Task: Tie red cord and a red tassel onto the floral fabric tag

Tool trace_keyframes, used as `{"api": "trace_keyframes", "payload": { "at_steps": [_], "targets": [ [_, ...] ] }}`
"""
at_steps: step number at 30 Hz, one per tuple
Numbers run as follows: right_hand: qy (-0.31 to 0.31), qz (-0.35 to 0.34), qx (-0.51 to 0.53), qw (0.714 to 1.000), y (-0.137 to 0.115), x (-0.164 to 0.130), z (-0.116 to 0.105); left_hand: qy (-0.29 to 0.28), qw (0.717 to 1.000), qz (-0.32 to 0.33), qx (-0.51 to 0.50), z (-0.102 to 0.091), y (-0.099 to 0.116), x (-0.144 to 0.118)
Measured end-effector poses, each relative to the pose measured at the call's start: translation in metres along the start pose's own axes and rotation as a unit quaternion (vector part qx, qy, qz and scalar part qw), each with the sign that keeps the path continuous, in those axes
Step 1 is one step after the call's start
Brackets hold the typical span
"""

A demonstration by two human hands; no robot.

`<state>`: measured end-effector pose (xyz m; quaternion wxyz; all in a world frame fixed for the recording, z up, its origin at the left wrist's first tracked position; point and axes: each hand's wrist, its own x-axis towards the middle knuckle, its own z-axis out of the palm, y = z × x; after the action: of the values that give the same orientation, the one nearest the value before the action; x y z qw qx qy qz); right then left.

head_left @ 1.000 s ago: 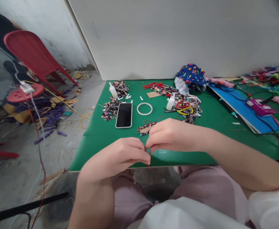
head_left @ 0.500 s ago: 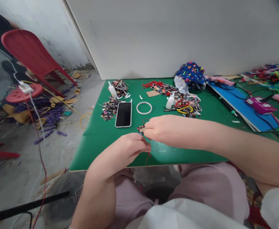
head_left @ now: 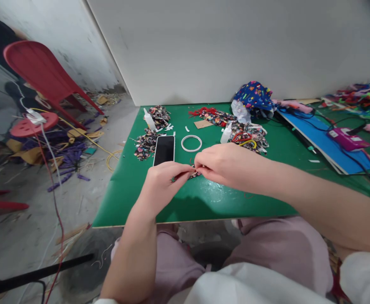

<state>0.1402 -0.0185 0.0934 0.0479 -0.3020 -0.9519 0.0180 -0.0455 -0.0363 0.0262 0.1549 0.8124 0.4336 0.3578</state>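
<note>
My left hand point(head_left: 167, 179) and my right hand point(head_left: 221, 165) meet fingertip to fingertip over the green tabletop, both closed in a pinch. Between them runs a thin red string point(head_left: 191, 161), which both sets of fingertips appear to grip. A small dark floral fabric piece point(head_left: 195, 174) shows just under the fingertips, mostly hidden by my hands. Close behind my left hand lies a phone point(head_left: 165, 151), its lower edge covered by that hand. Beyond the fingers is a white ring point(head_left: 191, 144), probably a tape roll.
Floral fabric pieces point(head_left: 145, 144) lie in heaps at left and right. Two white squeeze bottles point(head_left: 226, 134) stand among them. Pliers with red and yellow handles point(head_left: 248, 143) are partly behind my right hand. A blue folder point(head_left: 324, 143), cables and a purple device point(head_left: 347, 138) occupy the right side.
My left hand has risen from below the fabric piece and now covers the phone's lower edge. Its fingertips meet those of my right hand, which has shifted slightly right.
</note>
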Motion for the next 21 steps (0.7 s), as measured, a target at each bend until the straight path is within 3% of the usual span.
{"api": "trace_keyframes", "payload": {
  "at_steps": [5, 10, 17, 21],
  "targets": [
    [0.074, 0.043, 0.041, 0.995, -0.002, -0.001, 0.011, 0.098, 0.995, -0.025, 0.024, 0.008, 0.004, 0.002],
    [0.153, 0.079, 0.121, 0.978, -0.006, -0.001, 0.025, 0.203, 0.975, -0.089, 0.009, 0.02, 0.006, 0.004],
    [0.247, 0.13, 0.27, 0.921, -0.014, 0.001, 0.052, 0.305, 0.92, -0.172, -0.177, 0.042, 0.006, 0.007],
    [0.245, 0.162, 0.332, 0.896, -0.013, 0.001, 0.062, 0.304, 0.871, -0.196, -0.332, 0.05, 0.003, 0.01]
  ]
}}
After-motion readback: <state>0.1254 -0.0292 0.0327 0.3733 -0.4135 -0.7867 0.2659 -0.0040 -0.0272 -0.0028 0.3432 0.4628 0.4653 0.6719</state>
